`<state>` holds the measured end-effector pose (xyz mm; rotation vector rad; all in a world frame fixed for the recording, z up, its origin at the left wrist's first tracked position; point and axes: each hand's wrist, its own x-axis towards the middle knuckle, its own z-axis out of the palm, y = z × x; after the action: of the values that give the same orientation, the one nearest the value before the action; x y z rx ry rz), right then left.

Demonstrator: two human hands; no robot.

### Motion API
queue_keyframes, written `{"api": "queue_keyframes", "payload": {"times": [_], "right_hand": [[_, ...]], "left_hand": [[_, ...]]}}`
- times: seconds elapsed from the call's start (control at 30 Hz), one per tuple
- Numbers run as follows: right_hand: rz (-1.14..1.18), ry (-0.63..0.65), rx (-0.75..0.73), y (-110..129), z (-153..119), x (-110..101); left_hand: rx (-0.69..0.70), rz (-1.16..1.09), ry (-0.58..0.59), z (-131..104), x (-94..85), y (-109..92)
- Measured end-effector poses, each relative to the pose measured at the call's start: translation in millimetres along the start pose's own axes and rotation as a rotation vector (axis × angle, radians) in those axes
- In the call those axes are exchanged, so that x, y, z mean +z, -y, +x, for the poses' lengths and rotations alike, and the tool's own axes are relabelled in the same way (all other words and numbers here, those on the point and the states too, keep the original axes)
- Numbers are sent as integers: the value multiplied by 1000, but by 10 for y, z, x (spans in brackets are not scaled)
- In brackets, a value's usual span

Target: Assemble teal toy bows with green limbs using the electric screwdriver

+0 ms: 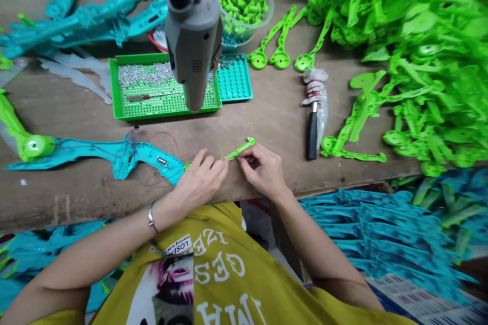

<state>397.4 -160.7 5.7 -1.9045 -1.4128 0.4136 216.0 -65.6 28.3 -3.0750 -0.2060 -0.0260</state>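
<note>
A narrow bright-green plastic arm lies slanted on the bench in front of me, its round end against a blue plastic bow-shaped half-shell. My left hand is closed over the green arm near that joint, covering much of it. My right hand pinches thumb and forefinger together at the arm's lower edge; whatever sits between the fingertips is too small to make out. Thin wires run loosely along the blue shell, which also carries a small metal spring-like part. Another green piece is joined at its left end.
A grey electric screwdriver hangs above a green tray of screws. Beside it are a blue tray, a tub of green parts and a wrapped-head hammer. Green parts heap at right; blue shells lie below.
</note>
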Motion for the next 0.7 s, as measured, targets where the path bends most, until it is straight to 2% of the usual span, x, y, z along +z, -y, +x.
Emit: {"api": "queue_keyframes", "payload": {"times": [0.17, 0.37, 0.47, 0.57, 0.7], "right_hand": [[-46, 1, 71, 31, 15, 36], [-13, 88, 155, 21, 75, -24], [48, 111, 228, -3, 86, -27], [83, 72, 299, -5, 89, 13], [75, 12, 229, 26, 90, 44]], "left_hand": [[-25, -8, -31, -15, 14, 22], [6, -36, -70, -36, 50, 48], [16, -24, -45, -36, 45, 44], [28, -16, 5, -23, 28, 40], [40, -4, 52, 6, 5, 44]]}}
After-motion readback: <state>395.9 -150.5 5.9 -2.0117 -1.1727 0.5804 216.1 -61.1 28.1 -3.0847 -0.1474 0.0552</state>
